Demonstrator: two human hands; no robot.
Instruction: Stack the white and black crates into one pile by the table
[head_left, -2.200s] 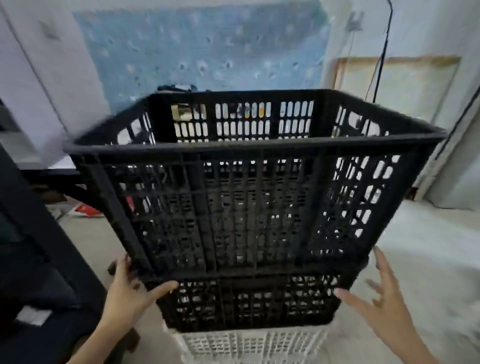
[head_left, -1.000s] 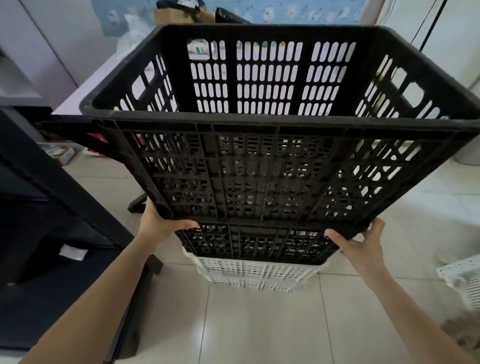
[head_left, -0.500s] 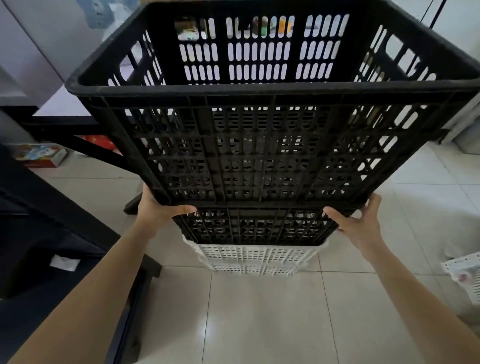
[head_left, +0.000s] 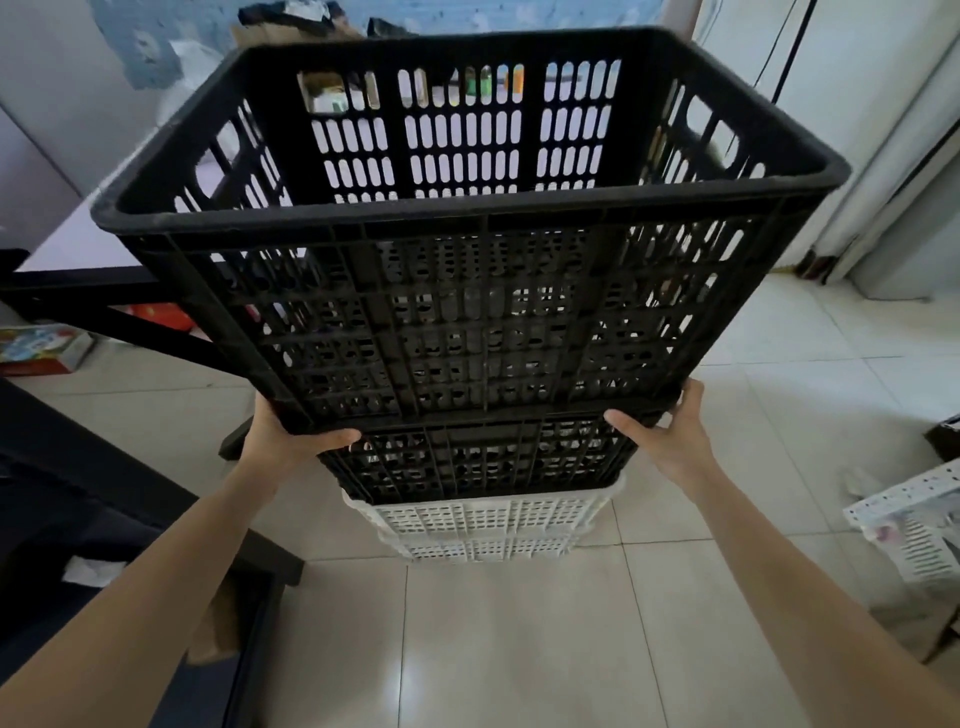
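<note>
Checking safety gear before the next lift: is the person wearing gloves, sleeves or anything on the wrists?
No. The left hand and right hand are bare, with no gloves, rings or watch visible. The left forearm and right forearm are uncovered to the frame edge, so no sleeves show.

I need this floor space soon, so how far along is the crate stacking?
Done: white crates sit at the bottom by the table with the lower black crate on them. In hand: the left hand and right hand grip the lower corners of the top black crate, which sits on the pile. Left: a loose white crate lies apart at right.
</note>
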